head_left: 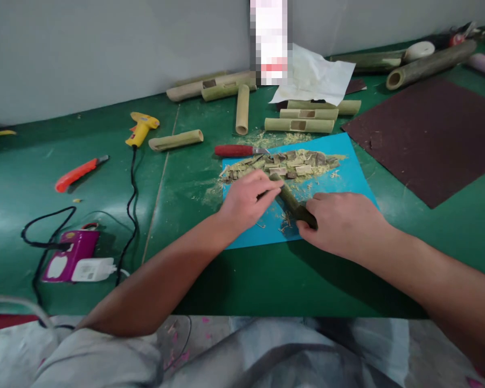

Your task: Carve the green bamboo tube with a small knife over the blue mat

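A short green bamboo tube (291, 202) slants between my two hands above the blue sheet (250, 234). My left hand (250, 198) grips its far end with thumb and fingers. Around the near end, my right hand (341, 222) is closed. Just beyond my hands, bamboo chips and shavings (286, 164) lie heaped on the sheet. A red-handled carving knife (234, 151) rests at the left edge of the heap, its blade pointing right. Whether the tube has a cut in its side is hard to make out.
Several bamboo tubes (299, 125), some with notches, lie behind the sheet. A brown sandpaper sheet (428, 140) is at right. To the left are a yellow glue gun (142, 128), an orange utility knife (78, 173) and a purple power strip (73, 253) with cords.
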Available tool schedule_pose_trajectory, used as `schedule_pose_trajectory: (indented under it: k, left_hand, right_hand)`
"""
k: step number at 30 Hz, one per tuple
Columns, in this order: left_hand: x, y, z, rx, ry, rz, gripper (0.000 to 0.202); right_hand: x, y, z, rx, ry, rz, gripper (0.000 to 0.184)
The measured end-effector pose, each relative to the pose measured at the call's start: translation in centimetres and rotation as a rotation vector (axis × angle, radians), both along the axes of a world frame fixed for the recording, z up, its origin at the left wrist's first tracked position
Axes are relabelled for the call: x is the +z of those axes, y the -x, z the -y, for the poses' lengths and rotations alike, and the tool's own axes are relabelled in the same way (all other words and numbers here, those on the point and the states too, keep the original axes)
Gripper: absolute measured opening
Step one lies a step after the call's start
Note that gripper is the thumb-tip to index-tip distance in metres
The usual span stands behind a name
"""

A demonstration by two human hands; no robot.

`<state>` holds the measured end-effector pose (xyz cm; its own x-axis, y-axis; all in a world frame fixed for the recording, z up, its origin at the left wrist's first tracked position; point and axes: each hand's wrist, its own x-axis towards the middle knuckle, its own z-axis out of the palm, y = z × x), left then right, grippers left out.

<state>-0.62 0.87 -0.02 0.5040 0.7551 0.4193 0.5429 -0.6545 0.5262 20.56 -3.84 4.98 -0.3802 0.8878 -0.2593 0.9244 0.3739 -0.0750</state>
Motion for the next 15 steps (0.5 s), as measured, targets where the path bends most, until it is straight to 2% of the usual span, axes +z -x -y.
schedule_pose_trajectory:
  k: [3, 7, 11, 15]
  left_hand:
    - [-0.08, 0.0, 0.13, -0.102, -0.03, -0.077, 0.025]
    - [-0.33, 0.0, -0.2, -0.052, -0.112, -0.098, 0.029]
    - [-0.56, -0.29, -0.02, -0.097, -0.093, -0.165, 0.032]
    - [-0.71, -0.4, 0.27, -0.044, -0.129, -0.145, 0.032]
  right_hand:
    - [0.02, -0.05, -0.06, 0.001, 0.028, -0.001, 0.035]
    - [-0.15, -0.05, -0.14, -0.008, 0.008, 0.0, 0.035]
    - [-0.24, 0.0, -0.19, -0.014, 0.024, 0.0, 0.034]
    - [-0.07, -0.05, -0.14, -0.015, 0.029, 0.016, 0.036]
